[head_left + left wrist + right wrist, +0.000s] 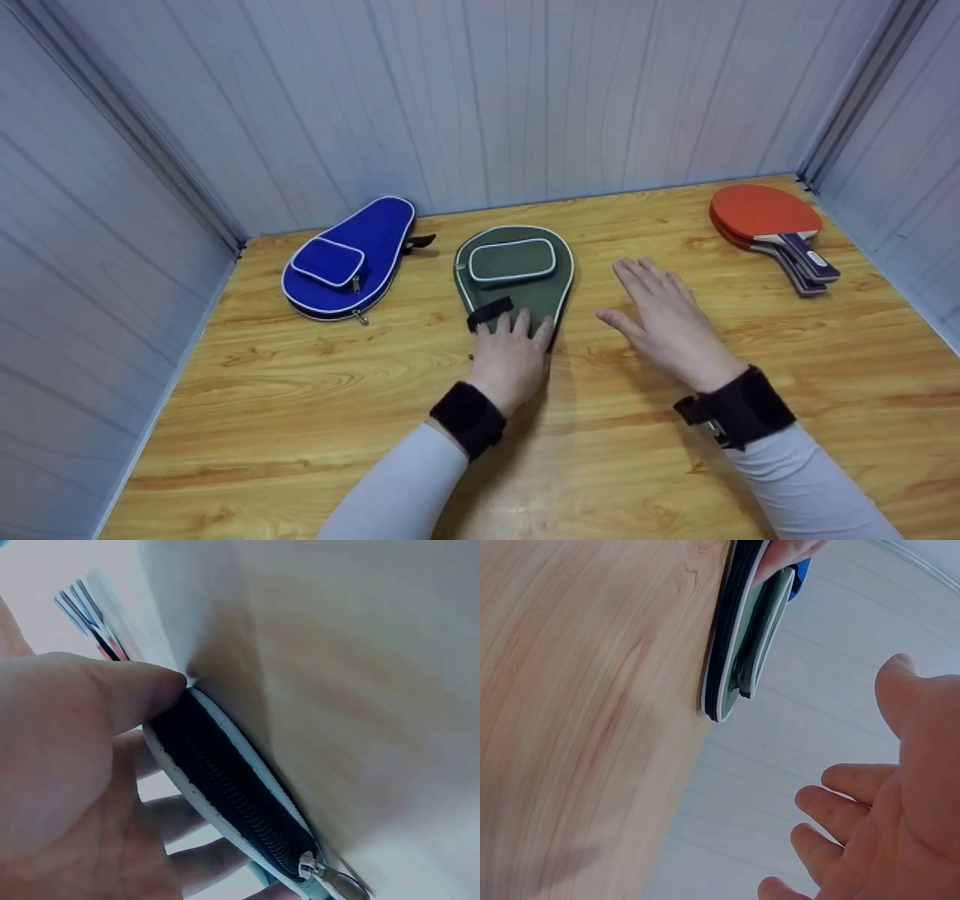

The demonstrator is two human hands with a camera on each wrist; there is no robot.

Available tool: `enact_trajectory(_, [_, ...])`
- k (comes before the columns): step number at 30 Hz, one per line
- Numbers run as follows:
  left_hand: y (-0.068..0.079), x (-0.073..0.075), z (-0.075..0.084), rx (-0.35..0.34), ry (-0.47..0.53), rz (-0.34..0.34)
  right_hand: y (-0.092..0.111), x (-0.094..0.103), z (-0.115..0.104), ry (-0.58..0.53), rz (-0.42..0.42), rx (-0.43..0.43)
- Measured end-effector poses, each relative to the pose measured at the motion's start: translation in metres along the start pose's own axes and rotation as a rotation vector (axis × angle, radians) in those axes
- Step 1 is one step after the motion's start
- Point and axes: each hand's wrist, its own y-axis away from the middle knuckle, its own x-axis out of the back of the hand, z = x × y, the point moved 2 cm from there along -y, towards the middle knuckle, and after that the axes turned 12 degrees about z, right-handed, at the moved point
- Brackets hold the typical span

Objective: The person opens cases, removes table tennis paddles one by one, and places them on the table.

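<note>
A green table tennis paddle case with white piping and a small front pocket lies on the wooden table, its rounded end toward the back wall. My left hand grips its narrow near end, fingers spread over the top. In the left wrist view the thumb presses against the zippered edge, close to the tabletop, and a metal zipper pull hangs farther along that edge. My right hand hovers to the right of the case, fingers extended and holding nothing. A black strap crosses the case beside the left fingertips.
A blue paddle case with a pocket and black strap lies at the left, near the back wall. Red table tennis paddles are stacked at the back right. Pale panel walls enclose the table at the back and sides.
</note>
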Motion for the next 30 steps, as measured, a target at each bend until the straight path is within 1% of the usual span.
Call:
enact_trajectory(4, [-0.012,-0.005,-0.014,0.041,0.033,-0.003,0.001,0.0,-0.001,0.001,-0.002,0.007])
enact_trajectory(11, [-0.027,-0.012,-0.042,0.106,0.111,-0.053,0.003,-0.002,-0.002,-0.001,-0.01,0.008])
enact_trajectory(13, [-0.03,-0.015,-0.051,0.123,0.127,-0.054,0.003,-0.002,-0.002,0.002,-0.017,0.005])
enact_trajectory(20, [-0.03,-0.024,-0.079,0.187,0.172,-0.027,0.004,-0.002,-0.003,0.001,-0.032,0.008])
enact_trajectory(26, [-0.029,-0.024,-0.09,0.209,0.2,-0.002,0.004,-0.002,-0.005,0.018,-0.025,0.022])
enact_trajectory(30, [-0.028,-0.023,-0.097,0.239,0.213,0.011,0.005,-0.002,-0.008,0.019,-0.016,0.035])
